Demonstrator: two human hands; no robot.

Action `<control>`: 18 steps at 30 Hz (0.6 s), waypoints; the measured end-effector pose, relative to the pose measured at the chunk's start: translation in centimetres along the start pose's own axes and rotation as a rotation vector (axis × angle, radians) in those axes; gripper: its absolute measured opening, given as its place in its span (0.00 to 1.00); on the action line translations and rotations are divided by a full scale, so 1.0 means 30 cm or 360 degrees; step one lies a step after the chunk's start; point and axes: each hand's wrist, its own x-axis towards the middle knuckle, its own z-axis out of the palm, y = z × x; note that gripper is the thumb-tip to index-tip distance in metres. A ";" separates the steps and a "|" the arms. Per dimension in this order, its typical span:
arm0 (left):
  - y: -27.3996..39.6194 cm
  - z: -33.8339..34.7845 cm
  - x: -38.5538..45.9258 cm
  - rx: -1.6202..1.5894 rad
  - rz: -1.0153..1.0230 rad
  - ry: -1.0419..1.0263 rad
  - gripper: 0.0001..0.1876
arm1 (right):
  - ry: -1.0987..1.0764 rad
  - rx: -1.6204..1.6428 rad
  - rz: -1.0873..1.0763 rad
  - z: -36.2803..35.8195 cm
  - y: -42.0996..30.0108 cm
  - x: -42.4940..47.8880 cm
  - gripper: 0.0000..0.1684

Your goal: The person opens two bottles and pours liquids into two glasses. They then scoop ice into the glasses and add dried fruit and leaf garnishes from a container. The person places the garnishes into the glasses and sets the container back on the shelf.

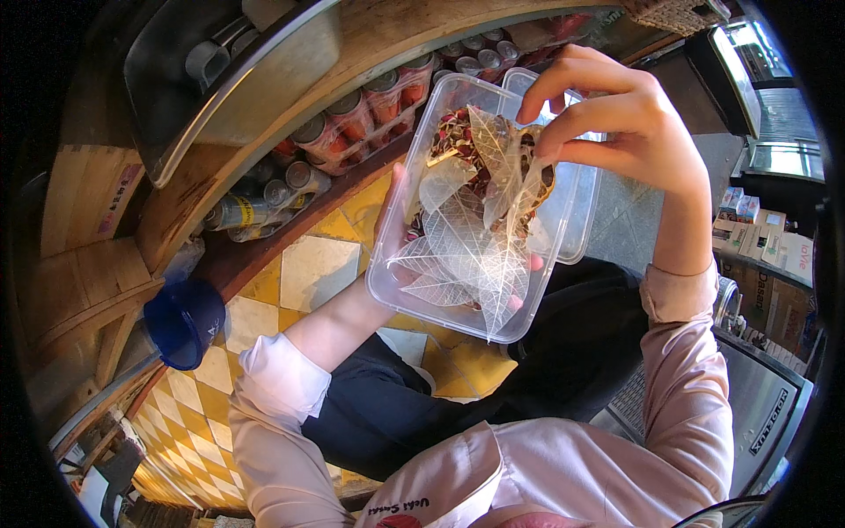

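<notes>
My left hand [391, 201] supports a clear plastic container [376, 277] from beneath, with its fingers partly visible through the plastic. Inside lie pale, translucent skeleton leaves [462, 254], dried reddish petals [454, 129] and a dark dried slice [546, 181] with a yellowish rim. Above the container's far right side, my right hand [610, 122] pinches the upper end of a skeleton leaf [518, 191] between its fingertips, close to the dried slice. A second clear plastic container [584, 204] shows behind the first, to its right; what supports it is hidden.
Shrink-wrapped cans [350, 115] line a low shelf beneath a wooden counter [370, 39] with a metal sink [290, 72]. A blue bucket [185, 323] stands at left. On the right are cardboard cartons [759, 284] and a metal appliance [759, 396]. Yellow-and-white tiles [320, 270] cover the floor.
</notes>
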 end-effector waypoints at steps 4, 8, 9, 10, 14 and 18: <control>0.007 -0.014 -0.010 -0.0037 -0.0008 -0.0016 0.47 | -0.0046 0.0093 -0.0068 -0.022 0.021 -0.007 0.06; -0.004 0.006 -0.014 -0.0056 0.0129 0.0265 0.53 | 0.0086 0.0840 0.0268 -0.083 0.084 -0.067 0.11; -0.008 0.019 -0.001 -0.0068 0.0071 0.0230 0.53 | 0.0367 0.0842 0.0674 -0.143 0.123 -0.178 0.14; -0.008 0.020 -0.001 -0.0075 0.0053 0.0223 0.53 | 0.0822 0.0812 0.1130 -0.135 0.146 -0.150 0.17; 0.004 -0.002 -0.026 -0.0010 0.0180 0.0283 0.53 | 0.1446 0.0438 0.1488 -0.116 0.327 -0.072 0.28; -0.007 0.072 -0.028 0.0029 0.0214 0.0053 0.48 | 0.1396 -0.0041 0.1661 -0.103 0.313 0.062 0.25</control>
